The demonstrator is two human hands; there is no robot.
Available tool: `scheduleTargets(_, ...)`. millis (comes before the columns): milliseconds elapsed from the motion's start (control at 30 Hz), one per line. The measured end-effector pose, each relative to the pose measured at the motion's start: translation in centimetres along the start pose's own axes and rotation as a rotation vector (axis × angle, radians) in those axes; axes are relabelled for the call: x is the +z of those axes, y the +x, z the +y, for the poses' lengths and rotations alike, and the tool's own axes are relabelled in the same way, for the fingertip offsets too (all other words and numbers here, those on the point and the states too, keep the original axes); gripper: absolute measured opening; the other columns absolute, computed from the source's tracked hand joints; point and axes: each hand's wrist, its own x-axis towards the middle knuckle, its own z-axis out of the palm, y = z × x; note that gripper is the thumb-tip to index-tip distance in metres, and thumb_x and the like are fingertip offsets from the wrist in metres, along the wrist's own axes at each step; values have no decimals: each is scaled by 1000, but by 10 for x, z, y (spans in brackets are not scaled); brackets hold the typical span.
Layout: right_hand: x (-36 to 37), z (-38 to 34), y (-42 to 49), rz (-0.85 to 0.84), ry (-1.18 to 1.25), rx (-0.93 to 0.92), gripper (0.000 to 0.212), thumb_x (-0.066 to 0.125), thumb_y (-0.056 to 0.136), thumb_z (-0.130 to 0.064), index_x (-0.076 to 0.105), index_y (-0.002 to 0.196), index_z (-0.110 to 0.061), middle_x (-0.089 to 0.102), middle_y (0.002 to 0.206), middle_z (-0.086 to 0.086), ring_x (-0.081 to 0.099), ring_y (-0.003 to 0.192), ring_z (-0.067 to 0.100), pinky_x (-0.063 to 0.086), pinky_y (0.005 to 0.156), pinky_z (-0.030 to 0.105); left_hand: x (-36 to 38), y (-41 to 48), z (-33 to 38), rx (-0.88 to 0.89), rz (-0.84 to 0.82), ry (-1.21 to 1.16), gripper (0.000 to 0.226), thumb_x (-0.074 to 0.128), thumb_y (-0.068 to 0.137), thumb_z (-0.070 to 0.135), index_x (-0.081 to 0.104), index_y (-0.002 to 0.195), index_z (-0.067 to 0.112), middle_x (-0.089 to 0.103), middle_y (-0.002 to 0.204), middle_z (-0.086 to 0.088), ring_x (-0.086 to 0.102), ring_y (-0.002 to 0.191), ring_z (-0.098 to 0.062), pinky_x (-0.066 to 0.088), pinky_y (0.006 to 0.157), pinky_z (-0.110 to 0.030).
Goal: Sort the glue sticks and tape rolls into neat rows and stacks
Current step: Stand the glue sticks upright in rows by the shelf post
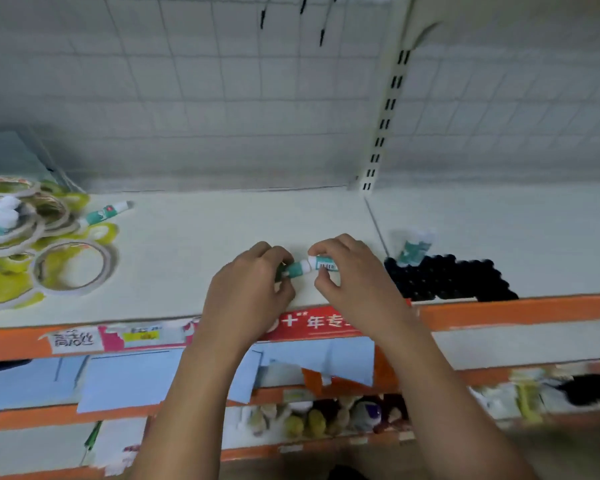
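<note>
A person stands at a white store shelf (194,244) with an orange front edge, both bare arms reaching in from below. The left hand (253,282) and the right hand (347,271) meet at the middle of the shelf, each pinching one end of a single teal and white glue stick (309,266) that lies crosswise between them, low over the shelf surface near the front edge. The fingers of both hands are curled in and clamped on that stick. Whether it touches the shelf cannot be told. Far to the left sits a jumbled heap of tape rolls (73,268), white and yellow-green rings overlapping one another, with more glue sticks (106,213) lying on and among them, one poking out towards the back. To the right, past a seam in the shelf, another teal item (414,249) stands blurred behind a dark, bumpy mass (447,278). The sorting looks barely begun: no row or stack is visible yet, the heap seems untouched, and nearly everything remains to be placed.
</note>
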Motion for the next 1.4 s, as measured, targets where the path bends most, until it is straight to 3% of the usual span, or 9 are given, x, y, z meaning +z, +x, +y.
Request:
scheduleTargets(233,-64,98,-42,64,-47,115,27,54,90,-19,58,116,-25,53,111,-7,49,102,15,46,86,36,51,27,101,150,-100,-81,27,59,86,28,61,113,31,58,106,13,58,92,-13,43,65,-27)
scheduleTargets(467,-83,144,-51,26,0,100,31,55,91,-19,58,120,-26,56,114,-10,50,107,12,47,91,36,80,34,138,95,-161,-69,32,62,89,25,62,120,30,58,117,11,59,99,-14,40,67,-25)
scheduleTargets(567,-84,146,-48,14,33,68,30,56,91,-18,59,120,-24,57,114,-9,51,108,13,47,91,37,82,34,139,44,-186,-103,33,62,90,24,62,122,29,58,117,11,58,100,-13,41,70,-25)
scheduleTargets(700,-80,142,-42,9,53,38,26,58,90,-20,59,116,-23,59,111,-9,53,105,14,48,89,36,79,37,139,-1,-246,-200,31,66,88,21,65,119,27,61,115,10,58,100,-11,50,85,-33)
scheduleTargets(933,-72,132,-42,-14,59,33,21,59,91,-21,59,112,-26,59,108,-9,54,100,13,49,85,34,71,44,134,-12,-136,-334,21,70,85,20,68,105,25,66,97,11,60,89,-9,50,81,-31)
scheduleTargets(1067,-67,127,-40,-4,101,66,22,60,91,-21,61,113,-25,59,108,-9,53,103,10,48,86,29,70,47,135,24,-170,-329,14,71,85,23,68,98,25,67,90,10,61,83,-9,52,77,-36)
scheduleTargets(1267,-69,122,-39,61,343,122,40,72,85,-17,59,120,-30,62,112,-15,54,100,-8,38,82,0,70,51,125,18,-167,-245,14,69,87,30,72,99,22,71,93,5,62,84,-11,52,78,-35)
scheduleTargets(1400,-71,119,-37,131,422,164,46,75,83,-19,55,123,-33,62,109,-14,61,87,-4,50,78,10,72,51,127,56,-159,-256,20,71,86,29,70,104,23,65,100,7,57,83,-7,50,76,-29)
